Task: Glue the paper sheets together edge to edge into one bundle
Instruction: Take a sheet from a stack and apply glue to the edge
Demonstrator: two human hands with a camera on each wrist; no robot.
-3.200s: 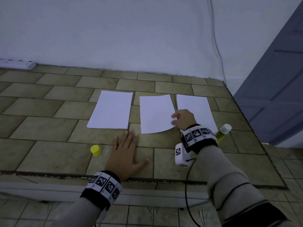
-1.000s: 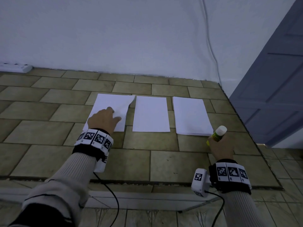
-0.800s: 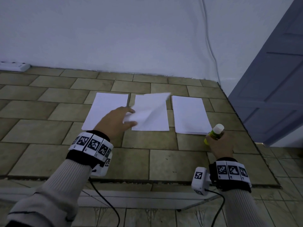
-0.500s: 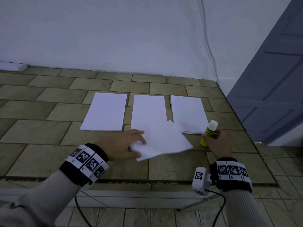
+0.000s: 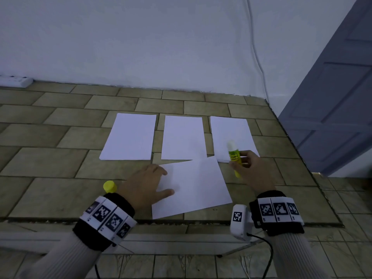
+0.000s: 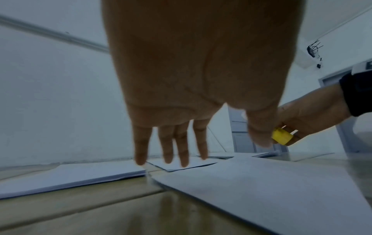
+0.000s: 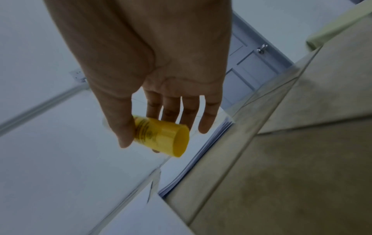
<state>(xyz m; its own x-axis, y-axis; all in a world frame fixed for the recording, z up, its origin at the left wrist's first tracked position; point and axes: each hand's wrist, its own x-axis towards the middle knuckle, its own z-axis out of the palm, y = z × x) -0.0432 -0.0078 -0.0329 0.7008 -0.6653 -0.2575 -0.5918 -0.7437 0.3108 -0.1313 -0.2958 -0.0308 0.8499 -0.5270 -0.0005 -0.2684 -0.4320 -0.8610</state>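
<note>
Three white paper stacks lie in a row on the tiled surface: left (image 5: pixel 128 136), middle (image 5: pixel 183 137), right (image 5: pixel 231 135). In front of them a single sheet (image 5: pixel 193 186) lies tilted. My left hand (image 5: pixel 161 182) rests flat on that sheet's left edge, fingers straight (image 6: pixel 175 143). My right hand (image 5: pixel 249 170) grips a yellow-green glue stick (image 5: pixel 234 156), uncapped, its white tip pointing up over the right stack's near corner. In the right wrist view the thumb and fingers (image 7: pixel 161 124) pinch the glue stick (image 7: pixel 161 138). Its yellow cap (image 5: pixel 109 186) lies left of my left wrist.
A white power strip (image 5: pixel 14 81) sits at the back left by the wall. A blue door (image 5: pixel 332 97) stands on the right, and a white cable (image 5: pixel 255 47) runs down the wall. The tiled surface ends in a step edge (image 5: pixel 181 222) near me.
My left hand lifted one sheet from the left stack, carried it toward me and laid it down in front. My right hand raised the glue stick off the surface.
</note>
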